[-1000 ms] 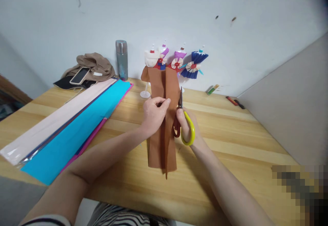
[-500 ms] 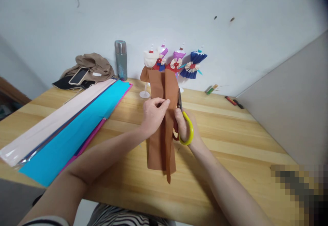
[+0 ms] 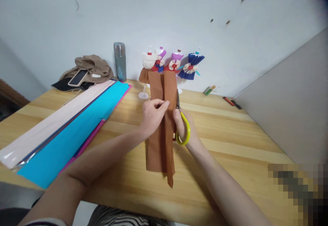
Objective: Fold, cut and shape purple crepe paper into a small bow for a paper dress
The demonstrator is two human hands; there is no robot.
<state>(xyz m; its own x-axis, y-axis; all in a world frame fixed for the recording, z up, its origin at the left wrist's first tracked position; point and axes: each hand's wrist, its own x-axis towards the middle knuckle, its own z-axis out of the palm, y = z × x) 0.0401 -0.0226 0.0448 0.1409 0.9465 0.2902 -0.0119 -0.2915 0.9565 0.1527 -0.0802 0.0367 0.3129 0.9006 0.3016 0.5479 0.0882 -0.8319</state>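
A long folded strip of brown crepe paper (image 3: 161, 140) stands upright over the wooden table (image 3: 230, 140). My left hand (image 3: 151, 116) pinches it near the middle, fingers closed on the paper. My right hand (image 3: 182, 127) grips scissors with yellow and red handles (image 3: 183, 130), fingers through the loops. The blades (image 3: 177, 99) point up along the paper's right edge. A narrow cut sliver hangs down at the strip's lower right.
Long sheets of pink, blue and magenta paper (image 3: 69, 127) lie at the left. Behind stand a grey flask (image 3: 120, 61), a brown cloth with a phone (image 3: 88, 71), paper dolls on stands (image 3: 176, 64), and small items near the wall (image 3: 232, 102). A grey panel (image 3: 289, 96) borders the right.
My right hand and the scissors have shifted slightly left and up along the paper's edge. The loose sliver at the bottom now hangs lower. My left hand keeps its pinch.
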